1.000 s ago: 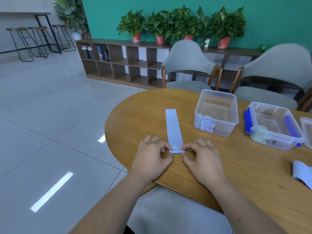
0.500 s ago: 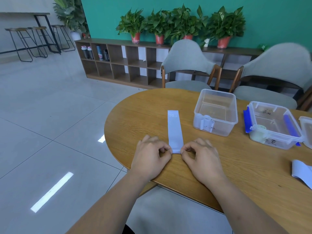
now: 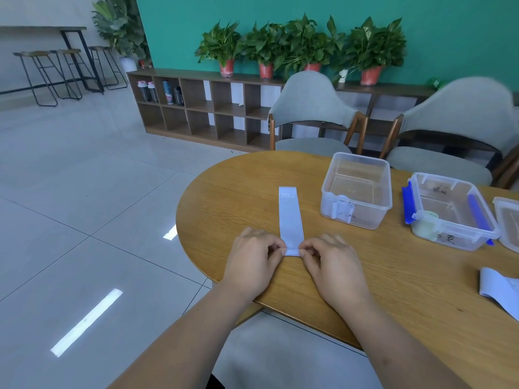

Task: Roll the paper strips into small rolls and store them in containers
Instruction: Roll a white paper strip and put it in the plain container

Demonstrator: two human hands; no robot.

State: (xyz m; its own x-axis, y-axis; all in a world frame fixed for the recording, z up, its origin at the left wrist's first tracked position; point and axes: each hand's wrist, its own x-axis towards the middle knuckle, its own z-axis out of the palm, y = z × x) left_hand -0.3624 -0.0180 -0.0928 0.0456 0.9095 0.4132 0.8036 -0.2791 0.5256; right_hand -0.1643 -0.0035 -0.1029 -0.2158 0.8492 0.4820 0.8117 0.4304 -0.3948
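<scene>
Head camera showed us the paper strip (image 3: 290, 217) lying flat on the table (image 3: 238, 192), just left of the clear lidless container (image 3: 362, 217), its printed far end level with that container and its near end closer to us. Our left hand (image 3: 252, 265) and right hand (image 3: 334, 265) sat left of the container and closest to us, fingers curled, each pinching one side of the strip's near end, where a first small turn showed. We judged the strip light, thin and limp, apt to spring open or skew, so the hold belonged at both edges of the rolled end, pressed evenly. Right of the container stood a blue-clipped box (image 3: 449, 211) holding a pale roll (image 3: 425, 223); another strip (image 3: 500, 290) lay further right, nearer us.
</scene>
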